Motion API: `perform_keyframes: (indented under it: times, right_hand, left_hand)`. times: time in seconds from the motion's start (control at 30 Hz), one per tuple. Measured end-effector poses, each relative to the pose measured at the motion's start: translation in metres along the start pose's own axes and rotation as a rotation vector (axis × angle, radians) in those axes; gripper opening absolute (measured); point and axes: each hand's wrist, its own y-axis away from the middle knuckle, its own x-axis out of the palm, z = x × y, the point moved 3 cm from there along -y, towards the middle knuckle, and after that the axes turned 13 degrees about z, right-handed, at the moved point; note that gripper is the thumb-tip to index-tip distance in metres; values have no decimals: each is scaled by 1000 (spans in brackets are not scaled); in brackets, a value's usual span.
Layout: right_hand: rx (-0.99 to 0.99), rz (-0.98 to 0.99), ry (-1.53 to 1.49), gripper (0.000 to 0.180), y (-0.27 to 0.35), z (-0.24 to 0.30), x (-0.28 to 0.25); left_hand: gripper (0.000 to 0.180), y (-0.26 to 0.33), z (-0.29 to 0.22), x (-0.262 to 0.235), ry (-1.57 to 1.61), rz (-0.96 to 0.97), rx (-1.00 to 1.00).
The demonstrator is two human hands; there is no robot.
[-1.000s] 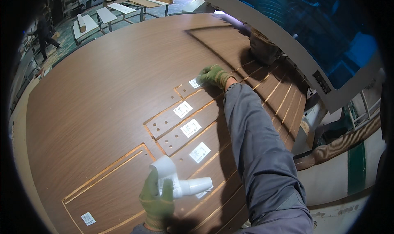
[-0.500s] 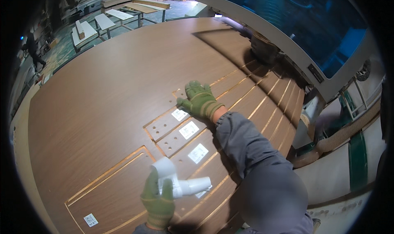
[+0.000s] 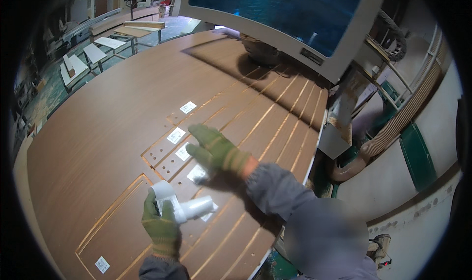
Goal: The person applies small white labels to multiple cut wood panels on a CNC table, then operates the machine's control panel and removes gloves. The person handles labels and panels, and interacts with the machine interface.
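Observation:
A roll of white labels [image 3: 163, 190] sits in my gloved left hand [image 3: 161, 226], the fingers and thumb wrapped round it. From the roll a curled white strip [image 3: 196, 208] sticks out to the right, low over the board. My right hand [image 3: 216, 150], in a green knitted glove, hovers over the large brown board [image 3: 98, 132] with its fingers stretched out and nothing seen in them. Beside its fingertips is a white label [image 3: 182, 151], and another label [image 3: 197, 174] is partly under its blurred lower edge. Farther away, two labels [image 3: 188, 107] [image 3: 176, 135] lie on the cut panels.
Routed grooves [image 3: 268, 125] and drilled holes run across the board; another label [image 3: 102, 265] is at near left. A machine housing with a blue window [image 3: 275, 14] overhangs the far side. A ribbed hose [image 3: 393, 137] stands at right, trestles with boards [image 3: 93, 54] at far left.
My right hand has lifted from the far panel and come back nearer, uncovering a label there. My left hand still holds the roll. The view has turned to the right.

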Motion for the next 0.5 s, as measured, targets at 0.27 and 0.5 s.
perform_keyframes:
  times: [0.27, 0.5]
  right_hand:
    - [255, -87, -376, 53, 231, 153, -24]
    - [401, -470, -1069, 45, 344, 297, -15]
  left_hand:
    - [45, 23, -9, -6, 6, -16, 17]
    - [49, 165, -121, 1, 299, 305, 264]
